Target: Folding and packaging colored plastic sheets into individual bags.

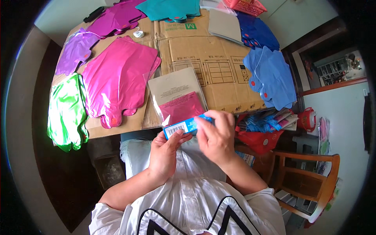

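A blue strip with a barcode (189, 125) lies across the near end of a clear bag (176, 87) at the table's front edge. The bag holds a beige card and a folded piece of shiny pink foil (183, 107). My left hand (164, 153) pinches the strip's left end between thumb and fingers. At its right end, my right hand (217, 137) has its bent fingers against the strip; part of their grip is hidden. Left of the bag lies a large flat pink foil piece (121, 74) with red dots on its lobed edge.
Cardboard (176, 43) covers the table. Around it lie foil pieces in green (66, 109), purple (80, 53), teal (170, 9) and blue (272, 76). A grey flat board (226, 26) and a red basket (250, 6) sit at the far right. A wooden chair (305, 180) stands right of me.
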Motion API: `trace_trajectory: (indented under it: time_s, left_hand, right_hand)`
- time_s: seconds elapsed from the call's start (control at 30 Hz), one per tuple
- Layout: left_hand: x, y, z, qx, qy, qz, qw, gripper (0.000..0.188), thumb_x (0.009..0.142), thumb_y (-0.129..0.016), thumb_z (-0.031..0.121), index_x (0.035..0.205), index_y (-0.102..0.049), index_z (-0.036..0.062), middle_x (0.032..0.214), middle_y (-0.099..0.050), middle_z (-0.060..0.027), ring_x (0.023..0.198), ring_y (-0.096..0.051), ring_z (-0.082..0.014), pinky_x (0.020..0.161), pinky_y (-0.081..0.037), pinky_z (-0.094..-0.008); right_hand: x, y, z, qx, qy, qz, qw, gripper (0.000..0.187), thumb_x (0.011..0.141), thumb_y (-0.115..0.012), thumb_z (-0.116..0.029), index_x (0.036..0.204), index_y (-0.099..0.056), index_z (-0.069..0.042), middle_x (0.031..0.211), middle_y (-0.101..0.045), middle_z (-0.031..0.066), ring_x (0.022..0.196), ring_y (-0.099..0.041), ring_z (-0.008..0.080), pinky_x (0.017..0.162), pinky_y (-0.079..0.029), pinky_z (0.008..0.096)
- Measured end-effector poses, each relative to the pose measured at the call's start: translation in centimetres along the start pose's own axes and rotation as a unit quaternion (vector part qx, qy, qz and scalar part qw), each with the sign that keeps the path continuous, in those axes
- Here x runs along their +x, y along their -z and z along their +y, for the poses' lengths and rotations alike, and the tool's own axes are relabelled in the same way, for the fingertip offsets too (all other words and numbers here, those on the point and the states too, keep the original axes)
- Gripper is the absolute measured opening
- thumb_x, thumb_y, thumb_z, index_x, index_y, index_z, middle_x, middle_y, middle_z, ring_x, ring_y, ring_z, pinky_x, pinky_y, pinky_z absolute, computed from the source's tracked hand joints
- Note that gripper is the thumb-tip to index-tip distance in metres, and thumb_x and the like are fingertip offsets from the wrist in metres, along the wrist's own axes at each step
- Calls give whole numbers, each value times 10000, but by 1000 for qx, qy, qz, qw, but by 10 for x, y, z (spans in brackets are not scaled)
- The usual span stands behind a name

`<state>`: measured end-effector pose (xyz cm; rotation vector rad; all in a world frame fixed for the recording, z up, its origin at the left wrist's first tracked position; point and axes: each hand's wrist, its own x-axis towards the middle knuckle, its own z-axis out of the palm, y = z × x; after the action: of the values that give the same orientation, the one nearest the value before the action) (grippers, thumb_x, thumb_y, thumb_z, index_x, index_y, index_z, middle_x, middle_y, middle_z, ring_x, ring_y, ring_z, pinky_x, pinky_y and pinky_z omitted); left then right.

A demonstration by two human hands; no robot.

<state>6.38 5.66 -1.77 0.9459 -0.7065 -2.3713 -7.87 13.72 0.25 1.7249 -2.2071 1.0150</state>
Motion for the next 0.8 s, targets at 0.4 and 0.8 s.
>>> trace_trajectory:
  time_s: [0.4,0.8]
  left_hand:
    - [-1,0,-4,104,-78,-1,992,135,936,-595,67,1026,-631,-26,955,-694,-86,861,-652,-151,857,-496,-296]
    - [-2,2,-1,145,-110,-8,983,127,942,-572,69,1026,-624,-10,945,-697,-94,824,-657,-156,824,-511,-312]
  right_hand:
    - [-8,-3,7,187,-307,-7,933,454,767,-763,-157,1124,-530,-2,814,-582,74,605,-547,146,569,-462,296]
    - [-18,-3,-10,565,-458,37,686,270,893,-654,-119,1121,-551,-18,828,-653,42,663,-598,88,558,-450,209]
